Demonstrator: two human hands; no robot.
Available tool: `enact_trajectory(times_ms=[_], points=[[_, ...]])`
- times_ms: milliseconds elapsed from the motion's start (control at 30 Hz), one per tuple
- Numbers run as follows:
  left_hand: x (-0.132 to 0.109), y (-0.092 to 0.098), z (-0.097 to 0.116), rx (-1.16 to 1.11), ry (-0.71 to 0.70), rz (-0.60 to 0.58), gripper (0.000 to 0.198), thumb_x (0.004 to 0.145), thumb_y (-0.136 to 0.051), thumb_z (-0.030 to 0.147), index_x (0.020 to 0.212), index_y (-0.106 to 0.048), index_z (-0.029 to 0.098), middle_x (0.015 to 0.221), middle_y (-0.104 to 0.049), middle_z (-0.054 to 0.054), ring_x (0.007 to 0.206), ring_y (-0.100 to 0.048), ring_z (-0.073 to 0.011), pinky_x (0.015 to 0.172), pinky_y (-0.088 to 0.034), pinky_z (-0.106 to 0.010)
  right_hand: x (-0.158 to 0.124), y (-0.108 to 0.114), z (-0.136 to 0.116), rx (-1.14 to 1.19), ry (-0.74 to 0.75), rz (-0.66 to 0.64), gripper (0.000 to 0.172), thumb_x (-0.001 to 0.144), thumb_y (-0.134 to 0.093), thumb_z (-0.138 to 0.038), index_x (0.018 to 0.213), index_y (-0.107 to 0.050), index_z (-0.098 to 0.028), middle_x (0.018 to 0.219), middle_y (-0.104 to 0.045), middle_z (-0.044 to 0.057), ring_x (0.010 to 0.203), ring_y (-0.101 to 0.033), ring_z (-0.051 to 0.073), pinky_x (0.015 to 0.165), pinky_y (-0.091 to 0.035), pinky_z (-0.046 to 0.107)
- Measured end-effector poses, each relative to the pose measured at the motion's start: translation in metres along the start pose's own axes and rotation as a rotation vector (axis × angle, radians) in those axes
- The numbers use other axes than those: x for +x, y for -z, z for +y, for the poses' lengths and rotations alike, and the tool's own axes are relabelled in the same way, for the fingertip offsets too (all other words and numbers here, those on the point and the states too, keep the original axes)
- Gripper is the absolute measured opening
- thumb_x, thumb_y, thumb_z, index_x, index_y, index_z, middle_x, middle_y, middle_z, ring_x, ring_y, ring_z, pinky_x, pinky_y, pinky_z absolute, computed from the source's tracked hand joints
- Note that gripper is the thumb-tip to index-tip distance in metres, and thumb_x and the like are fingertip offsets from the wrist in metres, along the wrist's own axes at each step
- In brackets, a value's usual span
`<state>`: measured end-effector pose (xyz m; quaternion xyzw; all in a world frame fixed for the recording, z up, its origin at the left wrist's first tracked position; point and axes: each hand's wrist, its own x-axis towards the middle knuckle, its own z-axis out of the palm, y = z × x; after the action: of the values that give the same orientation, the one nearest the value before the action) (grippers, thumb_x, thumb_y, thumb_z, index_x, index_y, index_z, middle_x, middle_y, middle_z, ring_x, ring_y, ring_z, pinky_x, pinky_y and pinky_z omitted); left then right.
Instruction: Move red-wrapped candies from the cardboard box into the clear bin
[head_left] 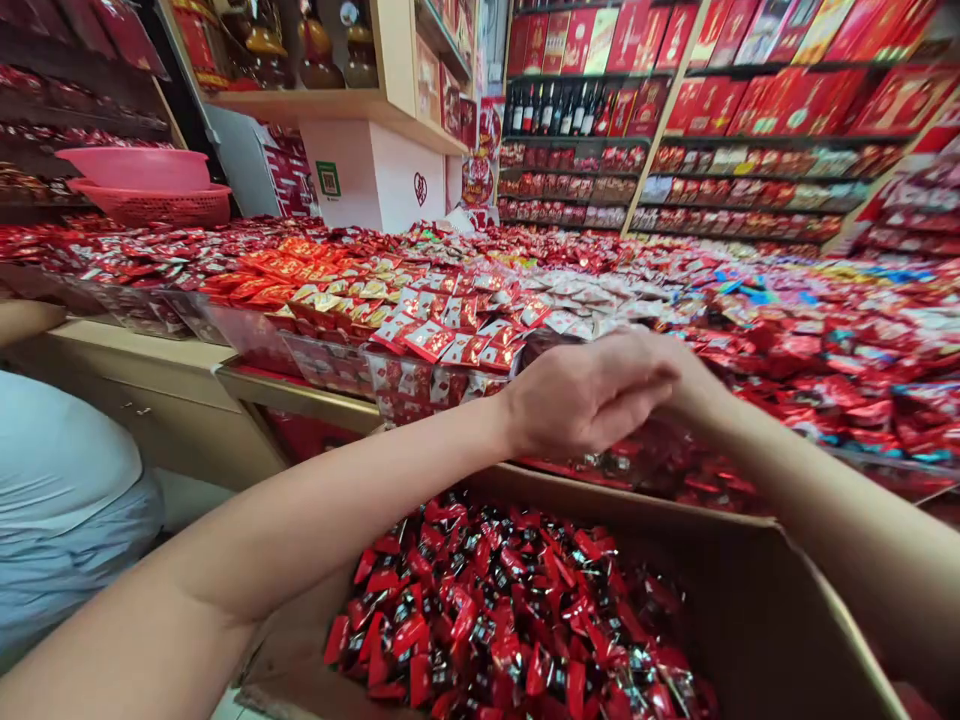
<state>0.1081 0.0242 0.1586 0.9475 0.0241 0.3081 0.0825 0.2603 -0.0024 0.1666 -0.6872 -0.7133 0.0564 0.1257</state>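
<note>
My left hand (574,395) and my right hand (686,375) are brought together above the near edge of the candy display, beyond the box. The left hand is curved with its fingers pressed together and its thumb toward the right hand; whatever it holds is hidden. Behind it, the fingers of my right hand are mostly out of sight. Below my forearms stands an open cardboard box (750,580), holding many red and black wrapped candies (510,610). White-and-red candy packets (450,335) lie piled just left of the hands.
Clear-walled bins (326,362) of wrapped sweets line the counter. Red foil candies (795,370) are heaped at the right. Pink plastic baskets (150,190) sit at the back left. A person in a light shirt (60,460) is close on the left. Stocked shelves (574,140) stand behind.
</note>
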Motion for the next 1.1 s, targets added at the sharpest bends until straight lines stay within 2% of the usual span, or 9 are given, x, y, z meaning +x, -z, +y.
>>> enact_trajectory(times_ms=[67,133,233,300,500,600,733,867,1100], points=[[-0.045,-0.002,0.008,0.064,-0.091,-0.296,0.032,0.081,-0.027,0.032,0.101,-0.049,0.020,0.089,-0.056,-0.006,0.084,-0.049,-0.0166,0.079,-0.036,-0.029,-0.025,-0.010,-0.002,0.014,0.079,0.322,0.026,0.081,-0.033,-0.028,0.102,-0.045,-0.017,0.104,-0.050,0.012,0.093,-0.045,0.023,0.080,-0.031,0.031],[-0.088,-0.013,0.006,0.103,0.036,-0.545,0.032,0.080,-0.026,0.028,0.100,-0.051,0.021,0.084,-0.058,-0.007,0.079,-0.051,-0.0180,0.072,-0.039,-0.031,-0.050,-0.036,-0.006,0.077,0.218,0.458,0.020,0.079,-0.038,-0.031,0.093,-0.050,-0.022,0.090,-0.057,0.008,0.078,-0.052,0.019,0.072,-0.036,0.028],[-0.135,-0.043,-0.011,0.025,0.371,-0.885,0.023,0.075,-0.037,0.020,0.090,-0.055,0.022,0.086,-0.060,-0.005,0.079,-0.053,-0.0178,0.071,-0.040,-0.028,-0.072,-0.100,-0.011,0.192,0.342,-0.039,0.020,0.080,-0.036,-0.028,0.087,-0.054,-0.024,0.081,-0.060,0.004,0.071,-0.055,0.017,0.066,-0.039,0.025],[-0.149,-0.063,-0.024,0.014,0.464,-0.952,0.020,0.072,-0.042,0.018,0.085,-0.058,0.021,0.083,-0.062,-0.004,0.076,-0.055,-0.0185,0.069,-0.041,-0.028,-0.074,-0.150,-0.014,0.220,0.277,-0.296,0.023,0.080,-0.035,-0.028,0.087,-0.056,-0.021,0.083,-0.060,0.005,0.076,-0.055,0.018,0.069,-0.039,0.026],[-0.152,-0.085,-0.033,0.049,0.554,-0.909,0.026,0.071,-0.042,0.021,0.093,-0.056,0.019,0.090,-0.061,-0.009,0.080,-0.056,-0.0232,0.068,-0.042,-0.031,-0.074,-0.245,-0.031,0.240,-0.020,-0.421,0.021,0.070,-0.050,-0.031,0.084,-0.054,-0.016,0.090,-0.057,0.011,0.081,-0.055,0.022,0.069,-0.040,0.029],[-0.154,-0.079,-0.030,-0.071,0.549,-0.876,0.037,0.068,-0.047,0.028,0.105,-0.049,0.026,0.099,-0.059,-0.003,0.085,-0.055,-0.0195,0.069,-0.042,-0.026,-0.079,-0.245,-0.039,0.315,0.017,-0.365,0.013,0.067,-0.051,-0.021,0.079,-0.053,-0.020,0.094,-0.056,0.007,0.084,-0.054,0.021,0.070,-0.040,0.027],[-0.150,-0.066,-0.028,-0.387,0.681,-0.823,0.048,0.059,-0.058,0.037,0.105,-0.047,0.028,0.094,-0.060,0.001,0.077,-0.056,-0.0183,0.061,-0.043,-0.023,-0.073,-0.203,-0.044,0.476,0.062,-0.203,0.005,0.070,-0.048,-0.018,0.066,-0.051,-0.020,0.075,-0.057,0.003,0.069,-0.054,0.016,0.062,-0.040,0.024],[-0.137,-0.054,-0.023,-0.662,0.729,-0.560,0.018,0.070,-0.049,0.034,0.081,-0.056,0.022,0.075,-0.059,0.003,0.068,-0.054,-0.0132,0.059,-0.041,-0.020,-0.062,-0.152,-0.046,0.681,0.161,0.005,0.008,0.074,-0.047,-0.022,0.068,-0.052,-0.021,0.068,-0.056,0.001,0.064,-0.052,0.013,0.059,-0.041,0.022],[-0.129,-0.042,-0.012,-1.259,0.823,-0.228,0.030,0.074,-0.050,0.035,0.095,-0.054,0.015,0.070,-0.055,-0.001,0.060,-0.052,-0.0099,0.057,-0.043,-0.022,-0.061,-0.127,-0.042,0.940,0.297,0.219,0.013,0.076,-0.050,-0.014,0.083,-0.056,-0.023,0.086,-0.059,0.002,0.080,-0.057,0.014,0.068,-0.047,0.023]])
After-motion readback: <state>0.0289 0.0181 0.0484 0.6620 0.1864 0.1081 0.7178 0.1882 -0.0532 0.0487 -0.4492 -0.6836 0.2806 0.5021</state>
